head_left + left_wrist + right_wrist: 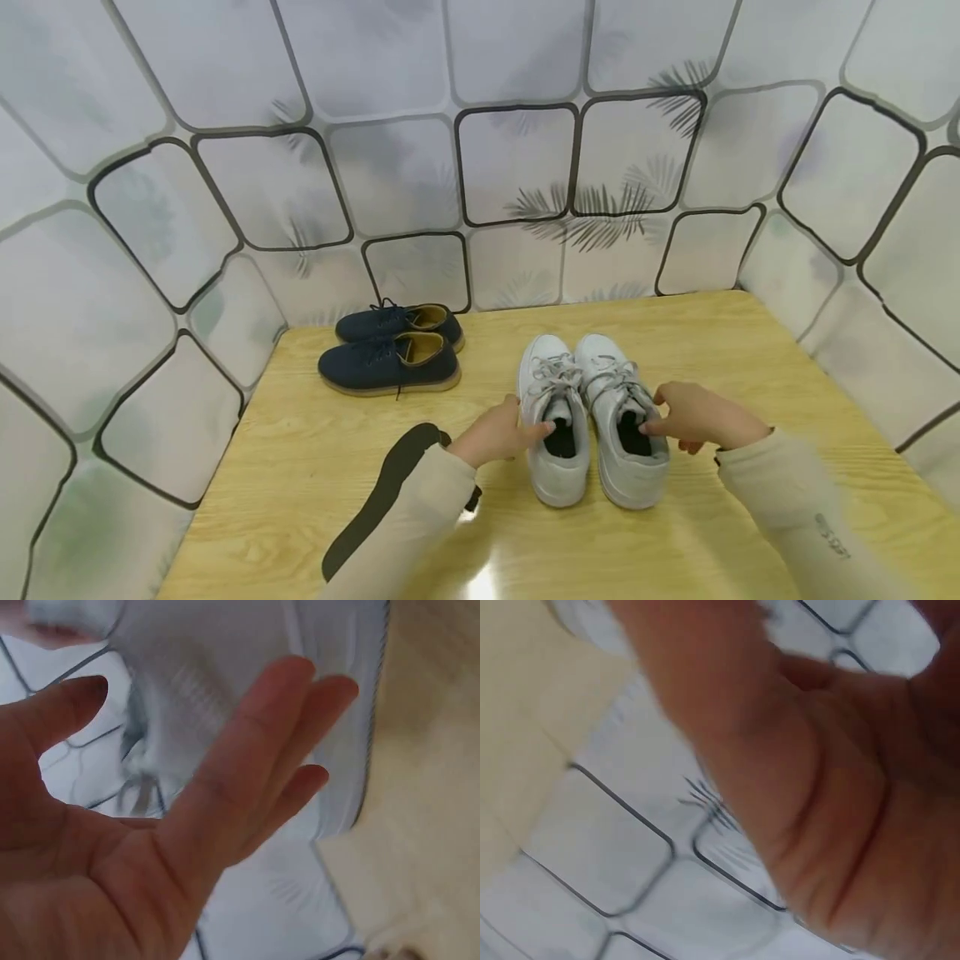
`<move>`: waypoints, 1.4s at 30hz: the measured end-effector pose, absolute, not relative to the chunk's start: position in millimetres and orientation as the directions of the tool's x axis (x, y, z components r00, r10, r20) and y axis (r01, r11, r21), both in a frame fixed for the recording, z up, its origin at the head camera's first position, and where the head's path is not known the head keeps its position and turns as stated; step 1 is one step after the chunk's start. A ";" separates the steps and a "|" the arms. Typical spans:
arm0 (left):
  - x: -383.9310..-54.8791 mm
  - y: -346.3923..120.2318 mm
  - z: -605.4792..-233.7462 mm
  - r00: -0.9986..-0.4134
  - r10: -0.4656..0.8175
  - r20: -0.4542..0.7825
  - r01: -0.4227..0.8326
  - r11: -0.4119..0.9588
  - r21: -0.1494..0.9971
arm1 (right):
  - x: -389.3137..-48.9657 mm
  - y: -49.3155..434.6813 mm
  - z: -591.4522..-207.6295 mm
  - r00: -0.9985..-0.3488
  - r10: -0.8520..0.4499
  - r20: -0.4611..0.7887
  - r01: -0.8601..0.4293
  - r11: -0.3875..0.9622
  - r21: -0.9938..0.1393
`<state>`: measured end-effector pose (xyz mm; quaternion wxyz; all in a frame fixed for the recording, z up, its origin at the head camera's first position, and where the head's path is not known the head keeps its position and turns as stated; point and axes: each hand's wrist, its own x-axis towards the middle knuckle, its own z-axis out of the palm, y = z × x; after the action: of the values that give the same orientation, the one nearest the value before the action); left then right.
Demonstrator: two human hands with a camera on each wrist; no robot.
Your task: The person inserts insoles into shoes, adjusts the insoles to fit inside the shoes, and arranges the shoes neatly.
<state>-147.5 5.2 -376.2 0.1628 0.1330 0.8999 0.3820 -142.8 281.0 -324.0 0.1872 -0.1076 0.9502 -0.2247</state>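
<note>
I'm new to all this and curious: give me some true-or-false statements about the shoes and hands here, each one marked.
1. A pair of white shoes stands on the table. True.
2. Their heels face the patterned backdrop. False: their toes point toward the patterned backdrop.
3. The dark blue shoes are left of the white pair in the head view. True.
4. The right hand is at a dark blue shoe. False: it is at one of the white shoes.
5. A long dark item is partly hidden by the left sleeve. True.
</note>
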 end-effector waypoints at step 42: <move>-210.7 30.2 -383.0 -0.869 0.437 -0.233 0.050 0.545 0.837 | -157.8 332.8 -361.4 -0.965 -0.195 -0.176 -0.083 0.863 -0.499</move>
<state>-210.7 30.2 -383.0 0.2127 0.1429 0.8526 0.4553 -157.8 332.8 -361.4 0.1110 -0.0724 0.9586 -0.2518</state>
